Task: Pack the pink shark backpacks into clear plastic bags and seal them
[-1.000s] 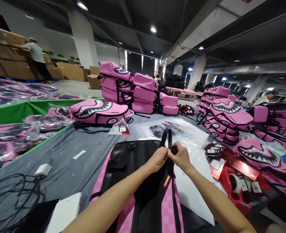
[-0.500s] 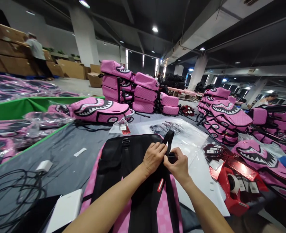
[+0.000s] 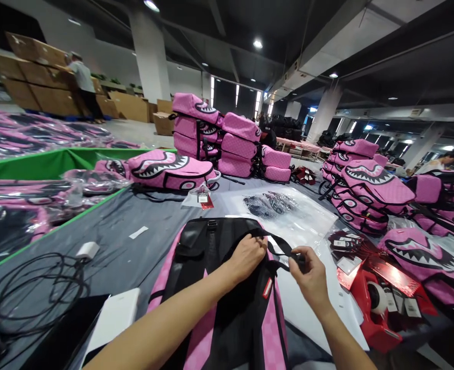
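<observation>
A pink checkered backpack (image 3: 207, 329) lies back-side up on the grey table in front of me, its black padded back and shoulder straps facing up. My left hand (image 3: 248, 257) is closed on the top of the right shoulder strap near the bag's upper edge. My right hand (image 3: 309, 275) pinches the end of a thin black webbing strap (image 3: 279, 245) and holds it out to the right, stretched between both hands. A small red label (image 3: 267, 288) shows on the shoulder strap below my hands.
Clear plastic bags (image 3: 288, 210) lie beyond the backpack. Red hang tags and a red tape dispenser (image 3: 377, 298) sit at right. Stacks of pink shark-mouth backpacks (image 3: 227, 144) stand behind and to the right (image 3: 369, 190). Black cables (image 3: 34, 288) and a white adapter (image 3: 87, 250) lie left. A person (image 3: 82, 85) stands by cardboard boxes.
My hands were together at the strap, which stood up in a loop. Now my right hand has moved right and pulled the webbing out sideways; my left hand stays on the shoulder strap.
</observation>
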{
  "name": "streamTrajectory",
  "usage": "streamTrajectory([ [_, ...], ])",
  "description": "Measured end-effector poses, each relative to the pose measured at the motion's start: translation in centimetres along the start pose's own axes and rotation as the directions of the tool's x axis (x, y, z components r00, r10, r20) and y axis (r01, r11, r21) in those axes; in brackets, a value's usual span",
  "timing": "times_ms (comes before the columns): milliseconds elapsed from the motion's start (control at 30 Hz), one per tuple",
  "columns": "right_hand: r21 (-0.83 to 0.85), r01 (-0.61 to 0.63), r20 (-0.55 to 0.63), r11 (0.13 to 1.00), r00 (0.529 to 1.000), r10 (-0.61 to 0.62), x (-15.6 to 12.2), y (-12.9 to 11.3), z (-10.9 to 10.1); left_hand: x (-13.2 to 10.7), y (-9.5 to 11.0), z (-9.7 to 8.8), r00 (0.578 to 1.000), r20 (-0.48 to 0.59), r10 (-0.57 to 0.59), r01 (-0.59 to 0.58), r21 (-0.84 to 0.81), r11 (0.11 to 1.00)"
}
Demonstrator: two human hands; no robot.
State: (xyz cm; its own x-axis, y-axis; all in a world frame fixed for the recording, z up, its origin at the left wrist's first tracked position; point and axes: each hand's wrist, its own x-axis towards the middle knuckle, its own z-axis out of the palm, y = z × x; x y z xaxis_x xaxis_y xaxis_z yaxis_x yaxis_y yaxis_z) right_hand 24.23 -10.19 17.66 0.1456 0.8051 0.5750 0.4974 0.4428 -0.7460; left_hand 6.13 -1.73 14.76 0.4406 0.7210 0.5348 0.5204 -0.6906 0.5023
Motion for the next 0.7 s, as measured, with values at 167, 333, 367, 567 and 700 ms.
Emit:
streamTrajectory([
  [167, 0.121, -0.056, 0.124, 0.991, 0.992, 0.041, 3.3, 0.0, -0.5, -1.0, 1.7, -1.0, 0.943, -0.054, 0.327, -0.312, 0.191, 0.931],
  [333, 0.298, -0.201, 0.382, 0.933, 0.921, 0.077, 7.4, -1.8, -0.3, 2.1, 0.4, -0.7, 0.973, 0.064, 0.223, -0.225, 0.036, 0.974],
  [367, 0.329, -0.238, 0.429, 0.914, 0.900, 0.080, 7.8, -1.9, -0.2, 2.1, 0.0, -0.7, 0.973, 0.084, 0.214, -0.215, -0.005, 0.977],
  [567, 0.413, -0.279, 0.451, 0.867, 0.890, 0.072, 8.1, -2.1, 1.0, 0.2, -0.6, -1.8, 0.999, -0.048, -0.008, -0.002, -0.210, 0.978],
  [700, 0.441, -0.224, 0.324, 0.869, 0.943, 0.079, 9.0, -1.6, 1.9, -1.0, 1.2, -3.1, 0.963, 0.105, -0.248, 0.268, -0.458, 0.848],
])
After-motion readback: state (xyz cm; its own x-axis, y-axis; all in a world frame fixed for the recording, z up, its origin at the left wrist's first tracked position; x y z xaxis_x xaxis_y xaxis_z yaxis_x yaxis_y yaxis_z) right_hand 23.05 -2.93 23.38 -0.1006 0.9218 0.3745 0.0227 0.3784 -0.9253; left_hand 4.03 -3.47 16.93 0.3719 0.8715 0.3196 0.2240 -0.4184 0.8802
